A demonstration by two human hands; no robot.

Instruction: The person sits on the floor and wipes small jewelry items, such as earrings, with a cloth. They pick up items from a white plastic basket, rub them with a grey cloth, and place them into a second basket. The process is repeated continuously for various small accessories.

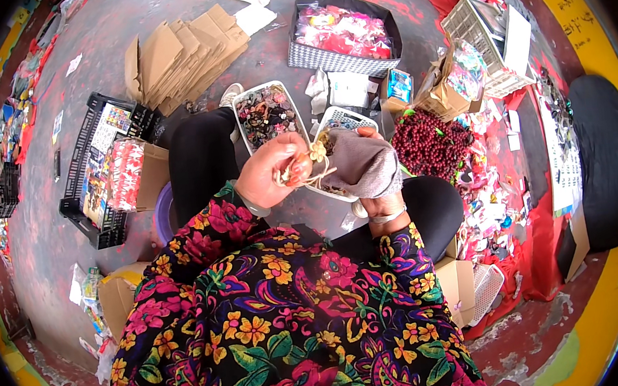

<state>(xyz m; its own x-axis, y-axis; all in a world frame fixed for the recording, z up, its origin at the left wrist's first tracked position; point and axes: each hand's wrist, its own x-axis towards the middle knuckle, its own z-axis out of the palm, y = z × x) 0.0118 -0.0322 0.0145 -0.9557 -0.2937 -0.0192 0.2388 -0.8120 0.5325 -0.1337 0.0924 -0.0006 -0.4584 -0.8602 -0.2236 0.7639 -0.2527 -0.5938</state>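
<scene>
My left hand (268, 173) is closed with pinched fingers around a pale cord trinket (318, 151), which has a yellowish flower-like piece and loose string ends. A greyish-mauve cloth (362, 162) is gripped in my right hand (384, 205); it drapes over most of that hand, with fingertips showing at its top. Both hands are close together above a white basket (339, 195), mostly hidden beneath them. Just beyond my left hand stands another white basket (258, 88), full of small mixed trinkets.
Flattened cardboard (181, 60) lies at the far left, above a black crate (108, 231). A checked bin (340, 57) holds pink packets. Dark red berry-like bunches (431, 144) lie to my right, beside scattered colourful bits. A purple basin (165, 210) sits by my left leg.
</scene>
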